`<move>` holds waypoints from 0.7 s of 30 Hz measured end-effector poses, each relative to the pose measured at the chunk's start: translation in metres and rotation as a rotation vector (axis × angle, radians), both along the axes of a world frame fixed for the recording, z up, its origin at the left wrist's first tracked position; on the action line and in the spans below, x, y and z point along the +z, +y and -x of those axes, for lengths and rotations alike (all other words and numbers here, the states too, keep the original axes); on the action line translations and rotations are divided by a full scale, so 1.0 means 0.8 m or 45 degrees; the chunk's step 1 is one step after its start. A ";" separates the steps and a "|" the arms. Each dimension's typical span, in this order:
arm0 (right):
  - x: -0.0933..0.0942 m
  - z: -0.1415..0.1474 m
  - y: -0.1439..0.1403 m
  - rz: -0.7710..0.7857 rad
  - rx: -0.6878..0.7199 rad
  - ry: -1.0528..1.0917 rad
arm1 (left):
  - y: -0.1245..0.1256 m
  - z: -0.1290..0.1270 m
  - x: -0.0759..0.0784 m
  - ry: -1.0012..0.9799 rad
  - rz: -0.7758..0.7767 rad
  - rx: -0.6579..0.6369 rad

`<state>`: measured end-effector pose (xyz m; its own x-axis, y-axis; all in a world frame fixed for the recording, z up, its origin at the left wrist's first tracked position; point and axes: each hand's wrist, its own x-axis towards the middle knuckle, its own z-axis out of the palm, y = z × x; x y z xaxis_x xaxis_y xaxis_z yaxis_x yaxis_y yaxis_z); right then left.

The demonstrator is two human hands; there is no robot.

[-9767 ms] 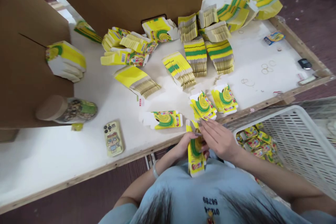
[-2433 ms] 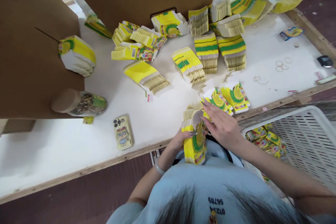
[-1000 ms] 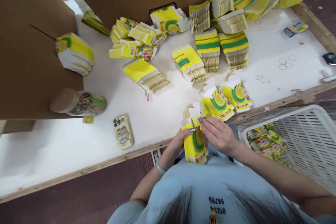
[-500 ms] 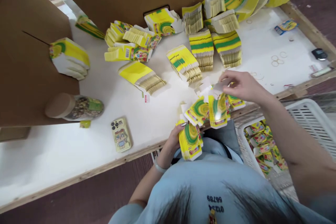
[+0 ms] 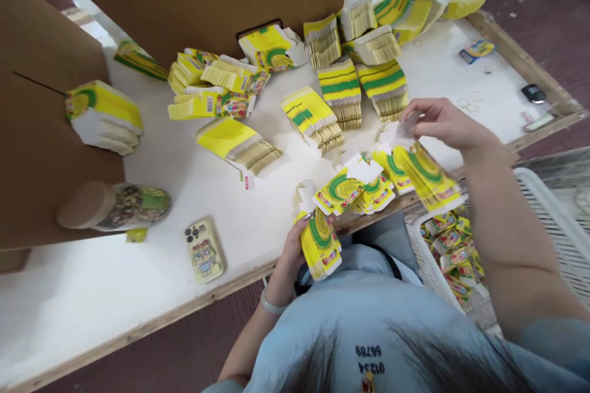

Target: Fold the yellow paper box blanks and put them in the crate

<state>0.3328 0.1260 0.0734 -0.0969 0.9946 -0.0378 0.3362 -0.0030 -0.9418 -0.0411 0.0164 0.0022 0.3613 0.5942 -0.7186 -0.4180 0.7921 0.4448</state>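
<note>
My left hand (image 5: 294, 245) is closed around a small bunch of flat yellow-and-green cartons (image 5: 321, 249) at the table's front edge. My right hand (image 5: 445, 126) pinches the white end flap of another yellow carton (image 5: 428, 175), which hangs tilted and slightly blurred over the table edge. It may be more than one carton; I cannot tell. Between the hands, several loose cartons (image 5: 341, 187) with white flaps lie overlapping on the table. Just beyond them sits a fanned stack of flat cartons (image 5: 311, 113).
More carton stacks (image 5: 341, 86) stand at the back, against a large cardboard box (image 5: 207, 0). To the left are a phone (image 5: 205, 252) and a lidded jar (image 5: 138, 206). A white basket (image 5: 544, 215) holding cartons stands at the right, below the table edge.
My right hand has moved right with the carton, away from the loose pile. My left hand keeps its bunch. The whole view has shifted a little.
</note>
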 end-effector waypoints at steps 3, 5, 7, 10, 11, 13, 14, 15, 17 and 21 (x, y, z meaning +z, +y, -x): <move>0.000 -0.034 0.020 0.018 0.060 -0.416 | 0.002 0.000 -0.003 0.030 -0.039 0.001; -0.010 -0.033 0.028 0.033 0.124 -0.736 | 0.001 0.000 -0.007 0.041 -0.037 0.009; -0.023 -0.015 0.025 -0.002 0.154 -1.016 | 0.000 0.000 -0.012 0.029 -0.041 -0.001; -0.039 0.025 0.000 -0.150 0.013 -1.275 | -0.003 0.001 -0.021 -0.016 -0.072 -0.033; -0.043 0.037 -0.012 -0.193 -0.034 -1.314 | -0.003 0.002 -0.023 -0.030 -0.082 -0.040; -0.052 0.058 -0.035 -0.240 -0.051 -1.360 | -0.003 0.003 -0.025 -0.051 -0.095 -0.049; -0.057 0.065 -0.045 -0.252 -0.028 -1.380 | -0.002 0.003 -0.025 -0.059 -0.098 -0.055; -0.062 0.071 -0.053 -0.262 -0.003 -1.401 | -0.001 0.003 -0.023 -0.070 -0.101 -0.062; -0.071 0.077 -0.066 -0.287 0.019 -1.426 | 0.002 0.002 -0.018 -0.094 -0.113 -0.080; -0.081 0.086 -0.076 -0.369 -0.083 -1.337 | 0.005 -0.001 -0.008 -0.123 -0.130 -0.107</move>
